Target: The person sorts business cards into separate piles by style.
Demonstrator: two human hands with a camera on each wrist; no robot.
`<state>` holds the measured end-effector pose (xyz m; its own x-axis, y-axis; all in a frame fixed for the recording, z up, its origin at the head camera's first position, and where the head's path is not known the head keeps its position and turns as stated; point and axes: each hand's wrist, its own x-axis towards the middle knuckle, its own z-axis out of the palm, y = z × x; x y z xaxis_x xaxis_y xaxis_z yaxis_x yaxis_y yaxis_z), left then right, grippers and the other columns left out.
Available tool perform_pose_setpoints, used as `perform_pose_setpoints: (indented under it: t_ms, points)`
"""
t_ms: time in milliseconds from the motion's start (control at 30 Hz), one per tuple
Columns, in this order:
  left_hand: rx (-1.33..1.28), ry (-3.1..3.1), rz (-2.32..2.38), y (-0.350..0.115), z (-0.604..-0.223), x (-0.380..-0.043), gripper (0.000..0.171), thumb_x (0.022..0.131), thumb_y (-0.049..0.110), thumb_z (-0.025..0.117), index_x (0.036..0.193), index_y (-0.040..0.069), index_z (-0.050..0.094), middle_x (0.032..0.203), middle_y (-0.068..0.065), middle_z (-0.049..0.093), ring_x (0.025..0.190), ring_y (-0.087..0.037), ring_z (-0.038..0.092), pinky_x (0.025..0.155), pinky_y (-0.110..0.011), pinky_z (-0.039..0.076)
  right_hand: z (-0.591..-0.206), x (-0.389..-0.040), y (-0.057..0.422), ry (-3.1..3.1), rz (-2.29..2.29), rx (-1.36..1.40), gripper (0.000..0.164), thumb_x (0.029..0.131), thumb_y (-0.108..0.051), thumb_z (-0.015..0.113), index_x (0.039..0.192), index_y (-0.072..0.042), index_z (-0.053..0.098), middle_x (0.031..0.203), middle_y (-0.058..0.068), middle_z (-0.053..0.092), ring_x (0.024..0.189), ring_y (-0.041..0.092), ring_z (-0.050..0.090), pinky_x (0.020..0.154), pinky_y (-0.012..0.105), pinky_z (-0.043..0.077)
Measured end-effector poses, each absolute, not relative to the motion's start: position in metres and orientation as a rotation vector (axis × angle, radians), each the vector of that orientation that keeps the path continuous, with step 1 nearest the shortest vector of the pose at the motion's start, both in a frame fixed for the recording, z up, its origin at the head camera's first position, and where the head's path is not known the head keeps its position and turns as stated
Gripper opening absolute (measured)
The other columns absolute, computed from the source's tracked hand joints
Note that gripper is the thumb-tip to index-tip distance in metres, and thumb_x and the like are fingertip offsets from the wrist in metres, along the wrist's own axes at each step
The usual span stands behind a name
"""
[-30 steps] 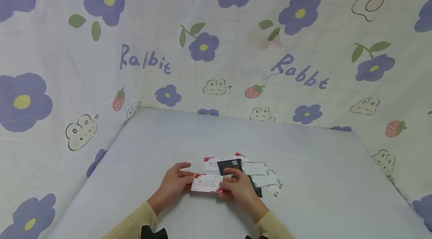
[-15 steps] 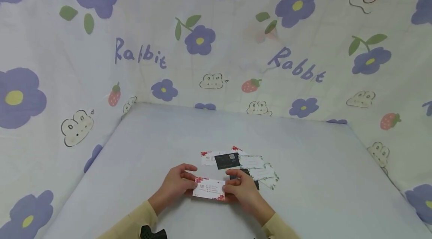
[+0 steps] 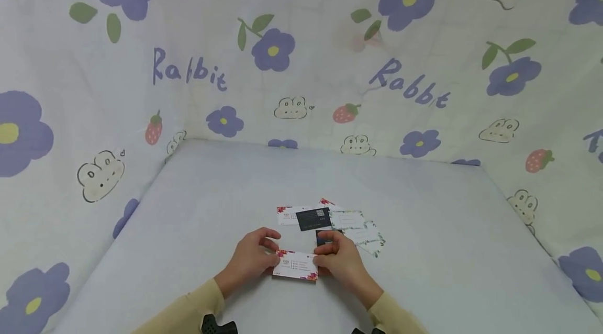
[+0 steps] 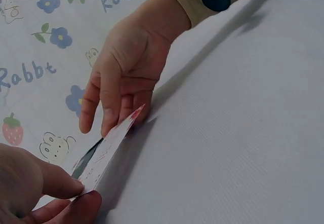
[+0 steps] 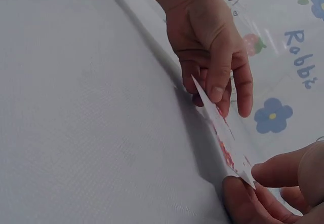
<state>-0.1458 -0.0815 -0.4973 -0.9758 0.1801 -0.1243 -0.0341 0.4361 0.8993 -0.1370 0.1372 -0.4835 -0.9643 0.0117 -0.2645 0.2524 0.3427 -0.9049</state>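
A white business card [image 3: 296, 265] with red floral corners is held up between both hands, low over the table near its front. My left hand [image 3: 253, 256] pinches its left edge with thumb and fingers. At the opposite edge, my right hand [image 3: 344, 262] pinches it the same way. Both wrist views show the card [image 4: 109, 150] tilted, with a shadow under it on the cloth. Just beyond the hands lie a black card [image 3: 313, 219] and a second black card [image 3: 325, 236], the latter partly hidden by the right hand.
Behind the hands, a white card with red corners [image 3: 286, 215] lies partly under the black one. Several white cards with green leaf borders [image 3: 348, 219] overlap to the right. A white cloth covers the table [image 3: 226, 182]; a flower-print curtain [image 3: 301, 77] surrounds it.
Both hands have drawn the card slightly toward the front, away from the other cards, uncovering more of them. The head view has tilted down a little.
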Motion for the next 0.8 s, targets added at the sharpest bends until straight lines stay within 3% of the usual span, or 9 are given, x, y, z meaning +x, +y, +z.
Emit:
perform_pose_setpoints:
  t_ms: [267,533,800]
  points:
    - [0.196,2.6,1.52,-0.077,-0.498,-0.15,0.04,0.077,0.001,0.069,0.116,0.008,0.06,0.092,-0.005,0.061,0.063,-0.014,0.055,0.058,-0.025,0.05,-0.48,-0.138,0.141,2.398,-1.705,0.225,0.049,0.091,-0.009,0.065,0.137,-0.008,0.049,0.109,0.013,0.066,0.082,0.017,0.068,0.07,0.033,0.059]
    - [0.223,2.592,1.545,-0.063,-0.504,-0.16,0.039,0.078,0.001,0.07,0.116,0.007,0.06,0.091,-0.005,0.061,0.065,-0.014,0.056,0.058,-0.025,0.05,-0.481,-0.143,0.148,2.356,-1.807,0.351,0.054,0.088,-0.008,0.063,0.139,-0.007,0.049,0.113,0.017,0.063,0.083,0.018,0.068,0.072,0.033,0.059]
    - [0.225,2.621,1.522,-0.049,-0.5,-0.168,0.04,0.077,0.0,0.069,0.116,0.008,0.06,0.09,-0.004,0.06,0.066,-0.014,0.055,0.059,-0.024,0.048,-0.473,-0.148,0.154,2.305,-1.87,0.384,0.05,0.092,-0.012,0.061,0.14,-0.005,0.047,0.116,0.019,0.06,0.086,0.021,0.067,0.075,0.035,0.059]
